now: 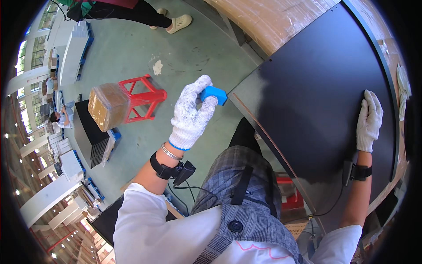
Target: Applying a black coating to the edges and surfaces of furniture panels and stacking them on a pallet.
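Note:
A small blue block (213, 94) is pinched between the thumb and fingers of my left hand (191, 115), which wears a white knitted glove smudged with grey. The block is held up beside the left corner of a large black panel (316, 97). My right hand (369, 121), in a white glove too, lies flat on the panel close to its raised right edge, fingers stretched out and nothing in them. Along the panel's near left side runs a thin brownish edge. What the block's underside looks like is hidden.
A red plastic stool (147, 97) stands left on the green floor, with a taped carton (109, 107) beside it. Stacked dark panels (92, 132) rest on a pallet farther left. Wrapped brown boards (272, 22) lie beyond the panel. Another person's legs (136, 15) are at the top.

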